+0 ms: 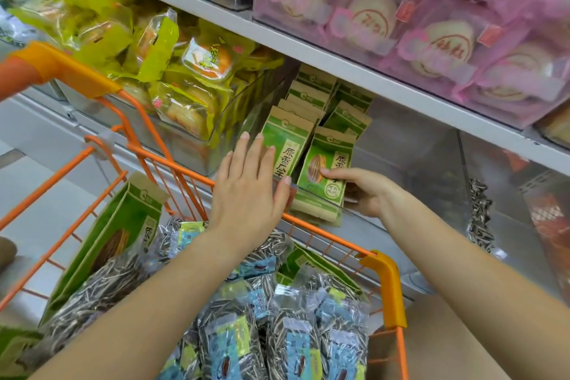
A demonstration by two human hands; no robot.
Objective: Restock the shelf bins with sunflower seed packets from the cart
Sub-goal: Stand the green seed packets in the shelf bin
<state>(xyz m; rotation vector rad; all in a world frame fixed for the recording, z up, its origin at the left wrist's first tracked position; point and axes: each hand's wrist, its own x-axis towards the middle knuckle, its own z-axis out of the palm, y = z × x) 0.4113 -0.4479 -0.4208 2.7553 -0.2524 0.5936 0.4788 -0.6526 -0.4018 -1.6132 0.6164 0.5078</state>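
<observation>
Green and tan sunflower seed packets stand in rows inside a clear shelf bin (354, 213). My right hand (364, 191) grips the front right packet (324, 173), thumb across its face. My left hand (246, 182) lies flat with straight fingers against the front left packet (287, 148). Below my arms, the orange cart (382, 281) holds one more green packet (123, 225) at its left side and several clear bags of striped seeds (293, 333) with blue labels.
A bin of yellow-wrapped cakes (185, 77) stands left of the seed bin. Pink pastry packs (431, 34) fill the shelf above. To the right, another clear bin holds loose-looking striped seed bags (478, 219). The cart rim lies just under the bin's front.
</observation>
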